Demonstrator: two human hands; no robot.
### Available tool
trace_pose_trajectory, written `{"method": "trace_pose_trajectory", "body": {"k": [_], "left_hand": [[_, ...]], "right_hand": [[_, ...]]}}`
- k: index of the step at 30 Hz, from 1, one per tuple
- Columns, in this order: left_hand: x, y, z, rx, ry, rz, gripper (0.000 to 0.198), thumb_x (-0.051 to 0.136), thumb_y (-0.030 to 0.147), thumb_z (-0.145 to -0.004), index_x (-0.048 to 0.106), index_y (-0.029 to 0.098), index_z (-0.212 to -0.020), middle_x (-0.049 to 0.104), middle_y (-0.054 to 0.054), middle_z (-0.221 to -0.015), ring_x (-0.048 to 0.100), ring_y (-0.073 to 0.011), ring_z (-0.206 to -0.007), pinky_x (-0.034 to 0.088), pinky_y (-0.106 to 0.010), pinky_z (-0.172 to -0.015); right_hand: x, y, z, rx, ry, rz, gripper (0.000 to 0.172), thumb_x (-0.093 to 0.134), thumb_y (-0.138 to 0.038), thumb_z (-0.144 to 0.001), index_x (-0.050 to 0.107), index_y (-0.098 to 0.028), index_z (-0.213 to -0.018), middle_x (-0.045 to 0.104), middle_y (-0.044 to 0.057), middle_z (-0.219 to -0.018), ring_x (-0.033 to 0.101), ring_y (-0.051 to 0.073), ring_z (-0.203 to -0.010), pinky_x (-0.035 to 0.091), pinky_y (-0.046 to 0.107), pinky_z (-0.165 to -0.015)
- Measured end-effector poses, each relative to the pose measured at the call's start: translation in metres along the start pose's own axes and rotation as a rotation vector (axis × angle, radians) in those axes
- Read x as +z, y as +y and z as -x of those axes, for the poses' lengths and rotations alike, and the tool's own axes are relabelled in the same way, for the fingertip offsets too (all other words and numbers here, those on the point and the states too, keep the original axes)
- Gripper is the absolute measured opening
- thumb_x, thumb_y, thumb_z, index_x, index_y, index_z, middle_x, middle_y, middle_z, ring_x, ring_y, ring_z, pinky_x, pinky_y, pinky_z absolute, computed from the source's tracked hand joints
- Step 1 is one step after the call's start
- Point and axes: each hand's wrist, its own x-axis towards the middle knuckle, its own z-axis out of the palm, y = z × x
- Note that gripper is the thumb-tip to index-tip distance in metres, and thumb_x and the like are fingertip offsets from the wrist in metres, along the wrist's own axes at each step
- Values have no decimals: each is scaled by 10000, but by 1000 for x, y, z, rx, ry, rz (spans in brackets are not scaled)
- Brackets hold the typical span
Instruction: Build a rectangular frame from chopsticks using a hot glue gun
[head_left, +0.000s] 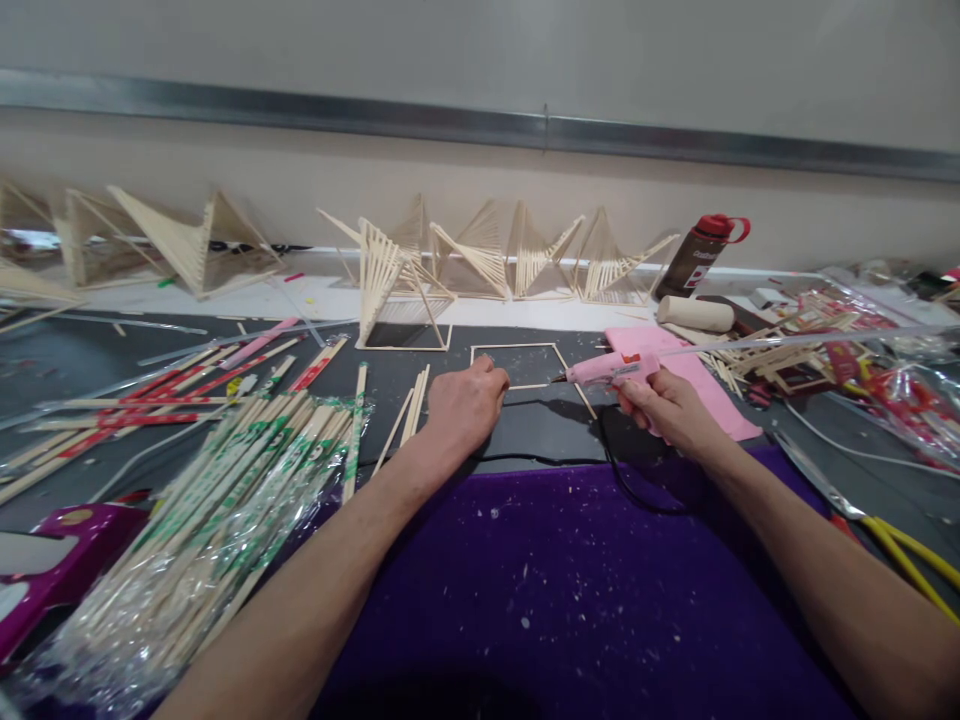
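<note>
My right hand (670, 408) grips a pink glue gun (609, 369) with a clear glue stick (787, 340) jutting from its back. The nozzle points left at a flat square frame of thin wooden sticks (517, 348) lying on the dark mat. My left hand (465, 405) rests curled at the frame's near left corner, fingertips pressing on a stick there. A black cord (611, 470) runs from the gun across the mat.
Packs of wrapped chopsticks (225, 500) lie at the left. Finished twisted stick structures (480, 255) line the back wall. A brown bottle with a red cap (697, 255), a pink sheet (690, 375) and plastic-wrapped clutter (847, 350) fill the right. A purple cloth (570, 590) lies in front.
</note>
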Motion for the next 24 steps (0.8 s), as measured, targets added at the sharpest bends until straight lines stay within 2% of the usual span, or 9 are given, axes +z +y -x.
{"method": "trace_pose_trajectory", "body": {"k": [13, 20, 24], "left_hand": [[1, 1, 1, 20, 14, 12, 274, 389, 320, -882, 651, 240, -890, 616, -40, -917, 584, -154, -669, 329, -252, -518], [4, -3, -1, -29, 37, 34, 244, 409, 310, -867, 637, 227, -891, 634, -34, -938, 600, -164, -710, 352, -256, -553], [2, -3, -3, -101, 63, 182, 207, 443, 305, -841, 631, 225, -874, 669, -26, -861, 605, -168, -750, 378, -261, -602]], "right_hand": [[2, 0, 0, -32, 29, 82, 387, 457, -517, -800, 521, -160, -664, 478, -10, -497, 413, 87, -423, 299, 211, -394], [1, -1, -1, 11, 5, -24, 381, 457, -531, -800, 503, -172, -680, 466, -28, -476, 384, 75, -392, 268, 204, -375], [1, 3, -1, 9, -33, -88, 393, 444, -533, -815, 524, -171, -683, 462, -30, -462, 372, 74, -386, 249, 204, -375]]}}
